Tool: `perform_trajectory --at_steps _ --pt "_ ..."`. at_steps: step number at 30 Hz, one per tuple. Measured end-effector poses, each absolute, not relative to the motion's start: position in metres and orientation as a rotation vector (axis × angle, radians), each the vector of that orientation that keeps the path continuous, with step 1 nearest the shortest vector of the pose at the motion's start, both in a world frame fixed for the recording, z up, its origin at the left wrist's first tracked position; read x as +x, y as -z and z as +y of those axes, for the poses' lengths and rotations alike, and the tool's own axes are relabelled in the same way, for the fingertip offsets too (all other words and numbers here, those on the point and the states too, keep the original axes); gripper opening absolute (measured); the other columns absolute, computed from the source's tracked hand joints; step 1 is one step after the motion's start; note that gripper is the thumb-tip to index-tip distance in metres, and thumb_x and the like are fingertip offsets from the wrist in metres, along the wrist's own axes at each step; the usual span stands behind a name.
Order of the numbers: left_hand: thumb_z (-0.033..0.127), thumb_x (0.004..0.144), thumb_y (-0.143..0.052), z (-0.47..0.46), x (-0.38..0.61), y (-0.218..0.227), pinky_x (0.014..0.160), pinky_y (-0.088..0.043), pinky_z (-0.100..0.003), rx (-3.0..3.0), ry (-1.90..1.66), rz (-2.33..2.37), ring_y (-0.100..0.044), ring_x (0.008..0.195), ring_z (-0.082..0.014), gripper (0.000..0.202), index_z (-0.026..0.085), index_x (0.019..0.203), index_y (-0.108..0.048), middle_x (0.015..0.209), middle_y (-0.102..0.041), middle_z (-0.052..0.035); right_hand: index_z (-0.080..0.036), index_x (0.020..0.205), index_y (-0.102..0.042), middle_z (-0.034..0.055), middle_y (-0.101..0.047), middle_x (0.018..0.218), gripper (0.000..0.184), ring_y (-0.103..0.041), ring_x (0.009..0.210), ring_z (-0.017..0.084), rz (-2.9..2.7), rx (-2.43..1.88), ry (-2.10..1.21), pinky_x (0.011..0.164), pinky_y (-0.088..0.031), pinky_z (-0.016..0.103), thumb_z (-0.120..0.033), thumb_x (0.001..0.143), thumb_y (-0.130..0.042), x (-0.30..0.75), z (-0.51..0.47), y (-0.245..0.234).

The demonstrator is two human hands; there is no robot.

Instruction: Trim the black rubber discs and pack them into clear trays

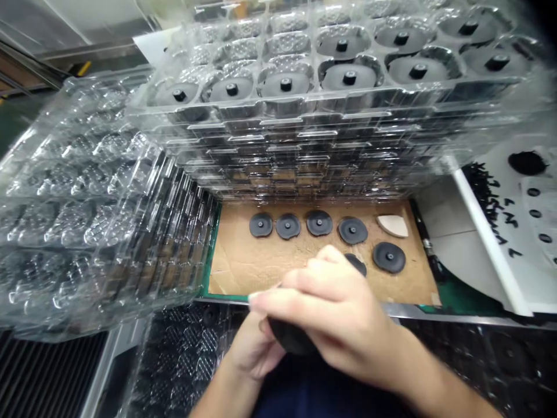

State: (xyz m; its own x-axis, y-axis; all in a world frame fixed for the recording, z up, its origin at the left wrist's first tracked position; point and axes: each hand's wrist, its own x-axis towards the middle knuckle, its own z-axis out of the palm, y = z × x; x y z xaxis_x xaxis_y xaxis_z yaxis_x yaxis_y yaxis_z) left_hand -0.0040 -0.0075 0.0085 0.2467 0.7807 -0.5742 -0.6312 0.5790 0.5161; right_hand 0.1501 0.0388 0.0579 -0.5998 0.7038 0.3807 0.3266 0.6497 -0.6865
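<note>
Close to my body, both hands meet around a black round disc (pixel 292 338), blurred by motion. My right hand (pixel 343 307) is closed over its top and right side, thumb and fingers pointing left. From below and left, my left hand (pixel 255 348) grips the same disc, its fingers partly hidden behind the right hand. Beyond them, several similar black discs with a small centre hub, such as one black disc (pixel 319 223), lie on a sheet of cardboard (pixel 235 261). Another disc (pixel 357 264) is partly covered by my right hand.
A tall stack of clear plastic trays (pixel 304 125) holding black discs rises behind the cardboard. More clear trays (pixel 82 203) are stacked at left. A pale wedge-shaped piece (pixel 393 225) lies on the cardboard. At right, small black parts (pixel 489 203) lie behind a white divider (pixel 487 232).
</note>
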Motion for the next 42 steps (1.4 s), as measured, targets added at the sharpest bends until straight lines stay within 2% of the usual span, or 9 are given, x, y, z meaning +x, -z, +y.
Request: perform_trajectory --at_steps 4,11,17,23,27,32,35,40,42 --pt "0.041 0.044 -0.086 -0.002 -0.004 -0.016 0.078 -0.048 -0.020 0.269 -1.036 0.881 -0.063 0.082 -0.0146 0.066 0.019 0.104 -0.068 0.088 -0.070 -0.0012 -0.019 0.099 -0.065 0.0004 -0.066 0.077 0.025 -0.051 0.064 0.014 -2.203 -1.064 -0.724 0.064 -0.030 0.030 -0.008 0.089 -0.045 0.152 0.039 -0.058" --pt "0.031 0.042 -0.088 0.000 -0.007 -0.003 0.080 -0.050 -0.021 0.238 -1.183 0.794 -0.066 0.091 -0.0175 0.063 0.027 0.102 -0.068 0.103 -0.071 -0.0011 -0.011 0.106 -0.062 0.0061 -0.070 0.087 0.025 -0.060 0.069 0.015 -1.922 -1.140 -0.714 0.069 -0.041 0.031 -0.006 0.085 -0.051 0.145 0.014 -0.047" --pt "0.019 0.052 -0.085 -0.003 -0.010 -0.003 0.083 -0.053 -0.028 0.226 -1.229 0.762 -0.066 0.098 -0.0229 0.057 0.029 0.105 -0.067 0.109 -0.070 -0.0023 -0.032 0.094 -0.070 -0.0046 -0.073 0.089 0.016 -0.067 0.076 0.012 -1.419 -1.312 -1.436 0.065 -0.052 0.016 -0.028 0.085 -0.058 0.175 -0.009 -0.024" --pt "0.016 0.052 -0.084 -0.005 -0.007 -0.010 0.084 -0.052 -0.027 0.202 -1.209 0.778 -0.065 0.100 -0.0223 0.057 0.029 0.105 -0.067 0.109 -0.070 -0.0018 -0.025 0.094 -0.073 0.0039 -0.073 0.095 0.025 -0.068 0.083 0.019 -1.065 -1.541 -1.512 0.074 -0.055 0.024 -0.043 0.079 -0.064 0.178 -0.010 -0.003" --pt "0.014 0.054 -0.083 -0.004 -0.007 -0.014 0.083 -0.052 -0.026 0.198 -1.185 0.772 -0.065 0.100 -0.0221 0.055 0.030 0.105 -0.067 0.110 -0.070 0.0001 -0.027 0.095 -0.072 0.0018 -0.072 0.099 0.025 -0.066 0.092 0.020 -1.077 -1.588 -1.447 0.083 -0.053 0.027 -0.043 0.080 -0.062 0.171 -0.007 -0.011" --pt "0.012 0.052 -0.083 -0.004 -0.002 -0.013 0.082 -0.051 -0.021 0.204 -1.209 0.742 -0.066 0.095 -0.0179 0.057 0.028 0.105 -0.067 0.107 -0.071 -0.0001 -0.030 0.109 -0.064 -0.0007 -0.070 0.102 0.023 -0.065 0.085 0.016 -1.501 -1.447 -1.020 0.074 -0.052 0.024 -0.029 0.087 -0.055 0.161 0.002 -0.037" --pt "0.019 0.055 -0.084 -0.006 0.001 -0.012 0.082 -0.050 -0.018 0.182 -1.164 0.806 -0.065 0.094 -0.0151 0.052 0.025 0.104 -0.068 0.103 -0.071 -0.0023 -0.018 0.118 -0.056 0.0061 -0.069 0.100 0.030 -0.063 0.083 0.018 -1.842 -1.125 -0.744 0.076 -0.049 0.031 -0.017 0.088 -0.049 0.146 0.009 -0.051" --pt "0.024 0.053 -0.084 -0.012 0.000 -0.007 0.090 -0.048 -0.028 0.189 -1.129 0.946 -0.063 0.099 -0.0209 0.052 0.027 0.102 -0.067 0.106 -0.069 -0.0014 -0.014 0.100 -0.062 0.0045 -0.069 0.086 0.023 -0.060 0.072 0.016 -2.146 -0.969 -0.928 0.069 -0.046 0.030 -0.012 0.090 -0.042 0.126 0.020 -0.058" --pt "0.033 0.053 -0.084 -0.013 0.000 -0.006 0.094 -0.047 -0.033 0.192 -1.092 0.958 -0.061 0.103 -0.0242 0.057 0.026 0.107 -0.065 0.110 -0.068 -0.0049 -0.012 0.101 -0.062 0.0066 -0.068 0.085 0.024 -0.059 0.072 0.017 -2.103 -1.039 -0.783 0.066 -0.044 0.031 -0.013 0.090 -0.040 0.124 0.023 -0.056"
